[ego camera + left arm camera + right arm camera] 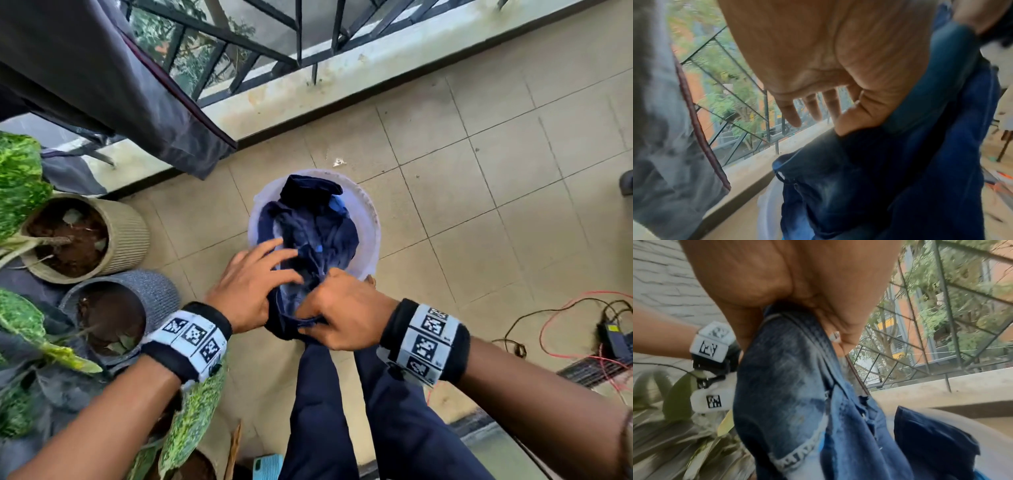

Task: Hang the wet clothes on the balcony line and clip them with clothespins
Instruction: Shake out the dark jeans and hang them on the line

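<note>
Both arms reach down and forward over a round, pale plastic bucket [371, 219] that stands on the tan tiled floor [496, 178]. The right hand [346, 313] is turned knuckles up, and its fingers [840, 331] are curled tight around a bunched edge of the dark blue denim clothes [315, 236]. The wrist view shows the cloth coming out from inside the closed fist. The left hand [248, 289] lies palm down just beside it. Its fingers [813, 107] are straight and spread apart, and they rest on top of the same blue cloth, while the thumb side touches the cloth near the right hand. The wet clothes sit piled inside the bucket, and one part is lifted over the near rim between the two hands.

There is one bucket. There are two hands, and each wrist has one black band with white square code tags [191, 337]. A grey cloth with a dark red edge [102, 78] hangs at the upper left, in front of the black metal railing [239, 37]. Two round plant pots sit on the left: one ribbed beige pot [128, 236] and one grey pot [154, 291], both with brown soil. Green spotted leaves [20, 181] grow around them. Red and black wires [565, 315] lie on the floor at the right.
</note>
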`<control>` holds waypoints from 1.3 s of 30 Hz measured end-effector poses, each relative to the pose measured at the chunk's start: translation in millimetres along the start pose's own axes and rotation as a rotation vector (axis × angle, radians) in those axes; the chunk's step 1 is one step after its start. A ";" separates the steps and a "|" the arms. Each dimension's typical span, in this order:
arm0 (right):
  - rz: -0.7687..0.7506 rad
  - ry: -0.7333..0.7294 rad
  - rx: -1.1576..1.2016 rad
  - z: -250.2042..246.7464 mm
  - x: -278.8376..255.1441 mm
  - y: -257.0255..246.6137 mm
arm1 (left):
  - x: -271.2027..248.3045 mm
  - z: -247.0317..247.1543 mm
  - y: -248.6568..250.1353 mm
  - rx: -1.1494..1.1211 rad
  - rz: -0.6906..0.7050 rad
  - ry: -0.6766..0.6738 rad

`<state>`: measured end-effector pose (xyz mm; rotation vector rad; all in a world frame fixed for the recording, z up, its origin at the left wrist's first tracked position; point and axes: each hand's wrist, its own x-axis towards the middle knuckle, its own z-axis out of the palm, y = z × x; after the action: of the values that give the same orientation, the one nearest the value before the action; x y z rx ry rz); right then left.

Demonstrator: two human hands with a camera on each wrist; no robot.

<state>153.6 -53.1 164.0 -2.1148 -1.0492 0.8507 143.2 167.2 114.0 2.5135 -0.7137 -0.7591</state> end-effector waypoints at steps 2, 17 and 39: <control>0.013 0.023 0.082 -22.6 -11.0 -0.3 | 10.3 -5.0 -3.8 0.109 0.008 -0.102; 0.329 0.193 -0.335 -188.0 -149.2 -3.7 | 27.9 -136.4 3.7 0.425 0.051 0.178; -0.242 0.383 -0.453 -534.2 -113.1 -152.0 | -191.0 -430.7 268.6 0.742 -0.297 1.007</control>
<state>441.1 -202.4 629.1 -2.3191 -1.3363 0.0807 170.3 169.8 655.6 3.1394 -0.2512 0.8695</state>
